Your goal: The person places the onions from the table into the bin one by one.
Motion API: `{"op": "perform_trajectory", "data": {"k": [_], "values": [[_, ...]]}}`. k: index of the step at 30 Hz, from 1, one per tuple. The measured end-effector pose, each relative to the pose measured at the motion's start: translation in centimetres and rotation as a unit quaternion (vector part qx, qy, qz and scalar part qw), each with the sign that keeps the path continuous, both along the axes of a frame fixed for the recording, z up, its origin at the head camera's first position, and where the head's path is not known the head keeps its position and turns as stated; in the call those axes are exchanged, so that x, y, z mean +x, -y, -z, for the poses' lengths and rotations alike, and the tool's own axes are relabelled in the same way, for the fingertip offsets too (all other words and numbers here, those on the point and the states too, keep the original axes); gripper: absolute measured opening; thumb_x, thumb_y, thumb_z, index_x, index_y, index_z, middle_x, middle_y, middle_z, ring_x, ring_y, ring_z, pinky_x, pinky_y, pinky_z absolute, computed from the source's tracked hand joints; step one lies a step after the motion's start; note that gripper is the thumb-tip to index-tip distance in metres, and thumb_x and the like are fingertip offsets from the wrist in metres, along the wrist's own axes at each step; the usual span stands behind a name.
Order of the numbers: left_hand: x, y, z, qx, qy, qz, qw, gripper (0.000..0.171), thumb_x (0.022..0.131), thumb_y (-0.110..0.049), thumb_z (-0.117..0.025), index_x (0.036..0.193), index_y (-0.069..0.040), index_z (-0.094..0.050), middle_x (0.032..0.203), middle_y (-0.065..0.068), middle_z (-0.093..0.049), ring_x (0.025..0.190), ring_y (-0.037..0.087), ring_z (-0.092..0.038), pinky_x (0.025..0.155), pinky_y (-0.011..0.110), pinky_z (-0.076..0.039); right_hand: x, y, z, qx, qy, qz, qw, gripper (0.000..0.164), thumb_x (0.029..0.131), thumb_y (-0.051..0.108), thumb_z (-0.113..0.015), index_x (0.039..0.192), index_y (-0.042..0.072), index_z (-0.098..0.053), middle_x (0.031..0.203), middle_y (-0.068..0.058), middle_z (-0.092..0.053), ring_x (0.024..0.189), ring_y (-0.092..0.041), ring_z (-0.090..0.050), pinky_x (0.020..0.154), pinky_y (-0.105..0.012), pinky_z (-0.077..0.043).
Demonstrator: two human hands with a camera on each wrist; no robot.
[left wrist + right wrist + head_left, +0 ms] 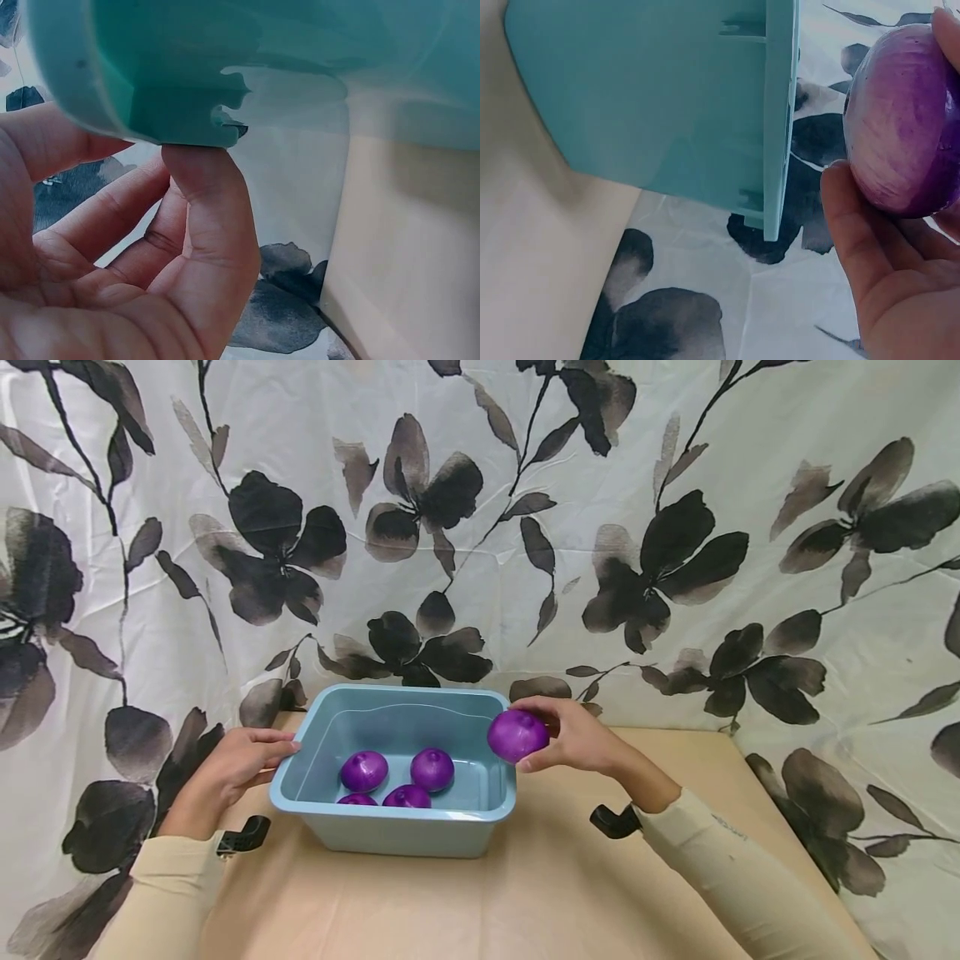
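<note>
A light blue plastic tub (397,837) stands on the table, with several purple onions (432,769) lying in it. My left hand (232,764) pinches the tub's left rim. In the left wrist view the thumb and fingers meet at the tub's edge (195,120). My right hand (577,739) holds another purple onion (517,737) at the tub's right rim, level with the edge. The right wrist view shows this onion (900,124) between thumb and fingers, beside the tub's outer wall (652,90). The near wall partly hides the front onions.
A tan surface (375,910) covers the table under the tub. Behind it and at the sides hangs a white cloth (517,585) with dark flower prints. A small black device (243,835) is worn on the left wrist, and another (615,821) on the right.
</note>
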State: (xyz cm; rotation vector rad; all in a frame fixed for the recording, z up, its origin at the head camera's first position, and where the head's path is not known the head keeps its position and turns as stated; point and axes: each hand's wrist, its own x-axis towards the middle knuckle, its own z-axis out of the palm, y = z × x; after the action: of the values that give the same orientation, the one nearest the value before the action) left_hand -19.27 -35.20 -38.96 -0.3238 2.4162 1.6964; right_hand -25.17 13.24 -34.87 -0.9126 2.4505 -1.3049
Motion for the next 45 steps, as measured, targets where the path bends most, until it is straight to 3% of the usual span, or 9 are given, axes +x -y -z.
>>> {"op": "perform_trajectory", "data": {"k": [11, 20, 27, 45], "values": [[-0.1, 0.0, 0.2, 0.000, -0.002, -0.001, 1.0000, 0.051, 0.099, -0.015, -0.070, 0.138, 0.015, -0.055, 0.088, -0.010, -0.073, 0.081, 0.004, -0.071, 0.074, 0.025, -0.063, -1.2, 2.2, 0.4, 0.013, -0.022, -0.075, 0.997, 0.077, 0.070, 0.019, -0.093, 0.139, 0.010, -0.059, 0.129, -0.010, -0.065, 0.110, -0.026, -0.067, 0.095, -0.041, -0.060], [0.1, 0.0, 0.2, 0.005, -0.002, -0.004, 1.0000, 0.049, 0.100, -0.014, -0.069, 0.137, 0.015, -0.056, 0.088, -0.010, -0.072, 0.080, 0.003, -0.070, 0.074, 0.025, -0.062, -1.7, 3.4, 0.6, 0.045, -0.039, -0.105, 0.993, 0.080, 0.069, 0.023, -0.093, 0.141, 0.011, -0.060, 0.130, -0.012, -0.064, 0.112, -0.025, -0.065, 0.092, -0.035, -0.060], [0.1, 0.1, 0.2, 0.001, 0.000, -0.006, 1.0000, 0.047, 0.099, -0.014, -0.069, 0.136, 0.013, -0.058, 0.087, -0.010, -0.072, 0.079, 0.004, -0.070, 0.073, 0.025, -0.062, -2.5, 4.1, 0.9, 0.065, -0.036, -0.129, 0.989, 0.079, 0.068, 0.013, -0.094, 0.140, 0.014, -0.061, 0.132, -0.007, -0.065, 0.117, -0.024, -0.063, 0.099, -0.041, -0.057], [0.2, 0.1, 0.1, -0.009, 0.004, -0.006, 0.9999, 0.047, 0.100, -0.014, -0.069, 0.137, 0.014, -0.058, 0.089, -0.009, -0.072, 0.080, 0.005, -0.070, 0.074, 0.025, -0.063, -3.0, 6.6, 1.6, 0.155, -0.106, -0.181, 0.965, 0.079, 0.065, 0.014, -0.095, 0.137, 0.018, -0.064, 0.127, -0.001, -0.070, 0.115, -0.019, -0.062, 0.098, -0.036, -0.054]]}}
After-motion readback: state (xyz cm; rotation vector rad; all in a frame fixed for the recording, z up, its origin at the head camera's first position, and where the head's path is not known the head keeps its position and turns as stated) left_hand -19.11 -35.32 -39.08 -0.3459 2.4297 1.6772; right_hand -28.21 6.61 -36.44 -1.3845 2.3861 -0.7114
